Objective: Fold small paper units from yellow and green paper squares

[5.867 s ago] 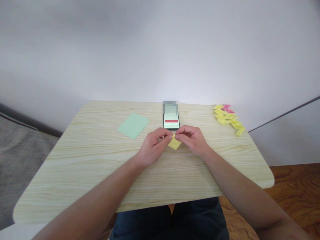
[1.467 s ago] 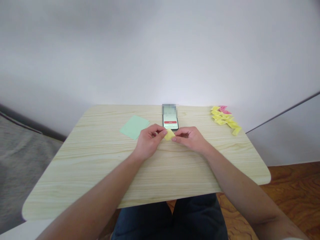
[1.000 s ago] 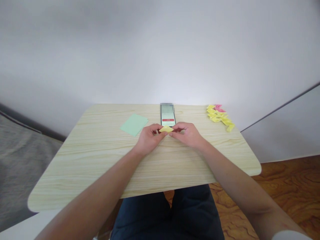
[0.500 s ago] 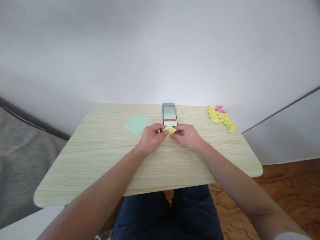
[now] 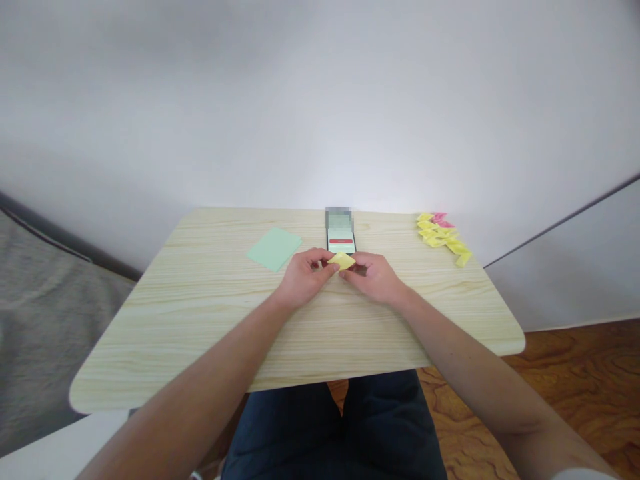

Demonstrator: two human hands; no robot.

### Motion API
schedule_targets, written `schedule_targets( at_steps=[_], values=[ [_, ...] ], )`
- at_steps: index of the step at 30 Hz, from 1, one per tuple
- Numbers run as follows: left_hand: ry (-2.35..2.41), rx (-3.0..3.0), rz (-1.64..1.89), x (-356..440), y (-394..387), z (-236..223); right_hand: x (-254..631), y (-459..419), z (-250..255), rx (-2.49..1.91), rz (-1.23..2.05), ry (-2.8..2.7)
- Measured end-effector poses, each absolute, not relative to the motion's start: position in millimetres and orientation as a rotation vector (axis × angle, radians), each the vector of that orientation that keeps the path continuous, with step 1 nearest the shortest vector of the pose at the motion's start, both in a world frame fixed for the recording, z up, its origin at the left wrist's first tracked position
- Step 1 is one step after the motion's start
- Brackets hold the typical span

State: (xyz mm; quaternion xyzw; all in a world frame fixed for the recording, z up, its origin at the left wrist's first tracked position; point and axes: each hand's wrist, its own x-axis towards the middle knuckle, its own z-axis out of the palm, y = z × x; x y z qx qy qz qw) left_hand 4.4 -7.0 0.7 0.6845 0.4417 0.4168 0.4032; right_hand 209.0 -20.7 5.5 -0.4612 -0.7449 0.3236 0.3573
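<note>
The left hand (image 5: 305, 277) and right hand (image 5: 375, 275) both pinch a folded yellow paper (image 5: 342, 261) between thumb and fingers, just in front of the phone (image 5: 341, 241). Green sheets (image 5: 275, 249) lie left of it on the wooden table (image 5: 200, 333), and yellow and pink folded pieces (image 5: 443, 235) sit well apart to the right.

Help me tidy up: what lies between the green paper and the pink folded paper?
In the head view, the smartphone, with the left hand and right hand holding yellow folded paper just in front.
</note>
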Motion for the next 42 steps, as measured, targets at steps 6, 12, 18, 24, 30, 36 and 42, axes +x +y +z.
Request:
schedule_targets(
  at_steps=[6, 12, 18, 24, 30, 36, 42],
  values=[
    [1.103, 1.711, 1.11, 5, -12, 10, 210, -22, 6, -1.168, 0.866, -1.915],
    [1.134, 1.786, 1.168, 4, -10, 5, 213, -20, 0, -1.166, 0.859, -1.914],
    [1.093, 1.893, 1.27, 3, -10, 0, 215, -18, 7, -1.125, 0.67, -1.851],
    [1.033, 2.109, 1.256, 5, -16, -1, 227, -27, 19, -1.042, 0.559, -1.967],
    [0.939, 2.363, 0.999, 5, -23, 3, 237, -39, 5, -1.019, 0.323, -2.216],
    [0.972, 2.409, 0.864, 4, -23, 3, 238, -39, -5, -1.012, 0.254, -2.264],
    [1.053, 2.38, 0.848, 4, -19, -4, 237, -33, -3, -1.004, 0.345, -2.279]
  ],
)
